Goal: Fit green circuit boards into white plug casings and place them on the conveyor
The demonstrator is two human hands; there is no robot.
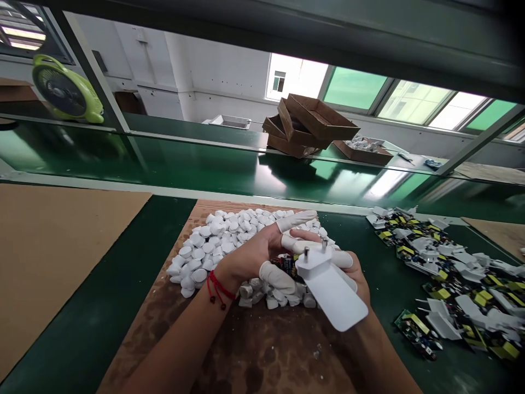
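A white charger casing with two metal plug pins (334, 293) is tilted in front of me, its flat face toward the camera. My right hand (359, 273) is closed around it from behind, so part of its grip is hidden. A dark circuit board (288, 265) shows beside the casing, between the thumb and fingers of my left hand (273, 251). The left index finger stretches forward, apart from the board. White finger cots cover fingers on both hands. Under and beyond my hands lies a heap of small white plastic caps (229, 235).
The heap lies on a stained brown board (246, 350). Circuit boards with white casing parts (455, 273) are piled to the right. A cardboard sheet (61, 246) lies left. Behind are a green conveyor (197, 164), cardboard trays (324, 117) and a green fan (68, 90).
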